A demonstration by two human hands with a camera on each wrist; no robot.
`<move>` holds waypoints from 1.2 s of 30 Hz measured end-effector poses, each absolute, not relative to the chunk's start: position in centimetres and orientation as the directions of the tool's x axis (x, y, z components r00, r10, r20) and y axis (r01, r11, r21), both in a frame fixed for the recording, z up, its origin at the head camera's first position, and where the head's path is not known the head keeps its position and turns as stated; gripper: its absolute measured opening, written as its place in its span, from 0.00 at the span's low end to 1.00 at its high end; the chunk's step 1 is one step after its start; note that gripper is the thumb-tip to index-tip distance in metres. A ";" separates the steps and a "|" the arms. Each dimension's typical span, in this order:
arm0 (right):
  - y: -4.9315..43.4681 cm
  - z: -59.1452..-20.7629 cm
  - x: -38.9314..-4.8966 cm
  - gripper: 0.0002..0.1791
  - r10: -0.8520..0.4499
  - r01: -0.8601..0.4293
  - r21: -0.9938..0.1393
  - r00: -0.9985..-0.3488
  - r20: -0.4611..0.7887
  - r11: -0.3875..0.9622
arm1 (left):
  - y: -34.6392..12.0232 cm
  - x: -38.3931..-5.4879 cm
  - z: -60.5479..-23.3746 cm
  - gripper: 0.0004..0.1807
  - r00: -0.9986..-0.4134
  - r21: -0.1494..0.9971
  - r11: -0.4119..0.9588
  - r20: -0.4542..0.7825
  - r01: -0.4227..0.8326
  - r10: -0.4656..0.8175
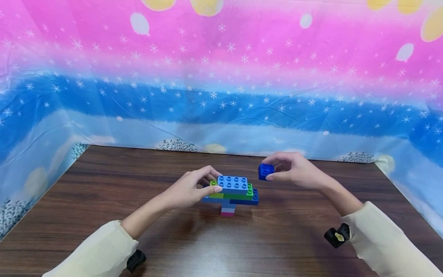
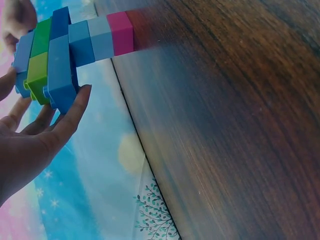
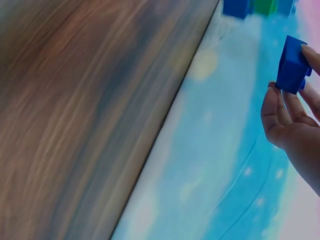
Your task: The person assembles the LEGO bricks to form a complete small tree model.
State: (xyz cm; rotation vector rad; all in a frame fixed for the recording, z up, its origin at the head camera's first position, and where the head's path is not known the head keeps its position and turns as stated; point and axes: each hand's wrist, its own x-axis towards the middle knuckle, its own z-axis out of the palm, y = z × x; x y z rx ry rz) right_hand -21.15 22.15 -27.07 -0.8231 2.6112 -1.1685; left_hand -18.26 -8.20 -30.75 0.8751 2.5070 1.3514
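A structure of toy building bricks (image 1: pixel 228 201) stands on the table, its narrow stem made of a pink brick (image 2: pixel 120 33) at the foot with light blue and blue ones above. Wider layers of blue, dark blue and green bricks spread over the stem, topped by a light blue studded brick (image 1: pixel 232 184). My left hand (image 1: pixel 192 186) grips the structure's left end, thumb on the near side and fingers behind and under it. Up to the right of it, my right hand (image 1: pixel 294 171) pinches a small dark blue brick (image 3: pixel 293 65) between thumb and fingers, studs showing in the head view.
The dark wooden table (image 1: pixel 121 184) reaches back to a pink and blue snowflake-patterned cloth (image 1: pixel 221 96) hanging behind and at the sides. Black devices (image 1: pixel 337 235) sit at both sleeve cuffs.
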 end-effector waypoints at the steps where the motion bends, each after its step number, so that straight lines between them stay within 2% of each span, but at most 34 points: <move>1: 21.6 -26.8 -20.9 0.21 -0.558 -0.428 -0.727 -0.826 0.074 0.537 | -8.2 -18.3 -30.8 0.15 -0.815 0.806 0.419 0.129 0.418 0.565; 16: 16.3 -26.2 -19.4 0.18 -0.690 -0.577 -0.696 -0.706 0.162 0.427 | -8.2 -18.3 -30.8 0.14 -0.809 0.812 0.407 0.131 0.419 0.573; 19: 15.8 -26.4 -19.4 0.19 -0.684 -0.582 -0.692 -0.708 0.173 0.428 | -8.2 -18.4 -30.8 0.14 -0.807 0.809 0.408 0.131 0.423 0.576; 27: 15.2 -26.8 -19.3 0.18 -0.623 -0.535 -0.695 -0.766 0.159 0.480 | -8.3 -18.4 -30.8 0.14 -0.797 0.808 0.397 0.141 0.435 0.587; 36: 14.9 -26.2 -19.4 0.17 -0.638 -0.522 -0.687 -0.762 0.109 0.506 | -8.3 -18.5 -30.9 0.14 -0.800 0.808 0.403 0.135 0.430 0.585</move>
